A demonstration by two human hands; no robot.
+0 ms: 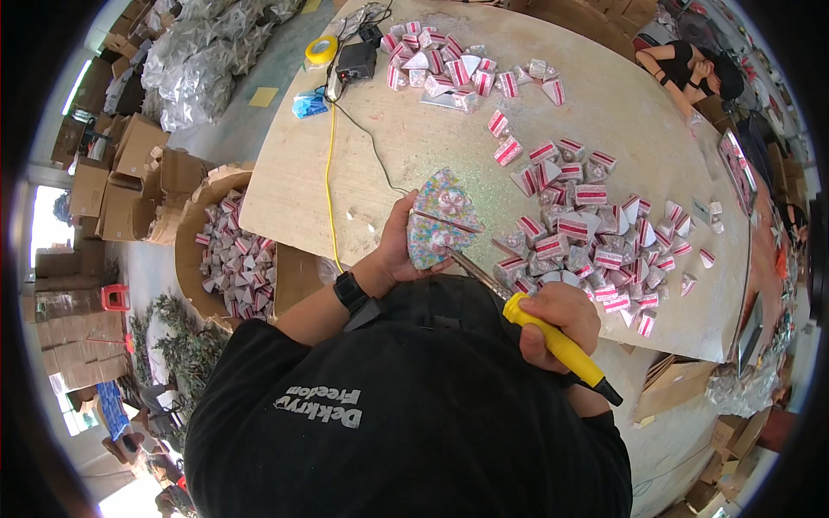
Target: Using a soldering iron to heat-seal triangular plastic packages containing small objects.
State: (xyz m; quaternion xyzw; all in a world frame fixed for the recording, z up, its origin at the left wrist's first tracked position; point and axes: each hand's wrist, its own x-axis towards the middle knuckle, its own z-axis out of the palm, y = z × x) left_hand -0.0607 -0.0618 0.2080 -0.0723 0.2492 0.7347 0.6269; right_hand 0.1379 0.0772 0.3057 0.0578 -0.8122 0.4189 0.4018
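Observation:
In my left hand [400, 244], its fingers wrapped round the edge, are wedge-shaped decorations covered in multicoloured glitter. An upper wedge [446, 198] and a lower wedge [429, 246] lie side by side with a dark line between them, each bearing a pinkish swirl. My right hand [563, 325] is closed round the yellow handle of a soldering iron [577, 356]. Its metal shaft points up and left, the tip at the lower wedge's swirl; whether it touches is too small to tell. Loose glitter [494, 186] lies on the table just beyond.
Small wedges with red-and-white sides form a pile [596, 233] on the right of the table [289, 186] and another cluster [440, 60] at the back. A yellow cord [332, 173], tape roll [321, 50] and black box [356, 61] lie left. A carton [192, 289] holds more wedges. Another person [682, 67] sits far right.

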